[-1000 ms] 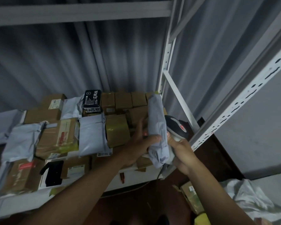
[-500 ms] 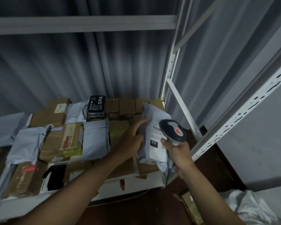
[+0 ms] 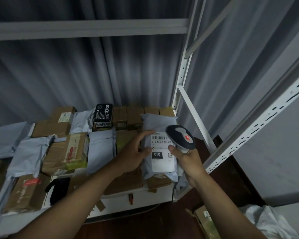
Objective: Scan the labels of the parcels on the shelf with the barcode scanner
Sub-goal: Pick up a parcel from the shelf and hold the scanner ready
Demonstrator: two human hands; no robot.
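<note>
Standing before corrugated grey wall [image 3: 59, 71]: white shelf [image 3: 138, 198], laden with parcels. Grey mailer [image 3: 160, 120] is gripped by left hand [image 3: 136, 152]; barcode scanner [image 3: 180, 138] is clasped by right hand [image 3: 190, 160].

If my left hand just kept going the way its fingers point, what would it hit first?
Probably the grey mailer whose white label the left hand already grips; past it, likely the shelf upright, though depth is unclear.

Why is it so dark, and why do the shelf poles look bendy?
Head view: dim light, so the cardboard boxes and the floor go murky; only the white label on the grey parcel stands out, its print readable. The wide lens bows the shelf upright near the edges.
</note>
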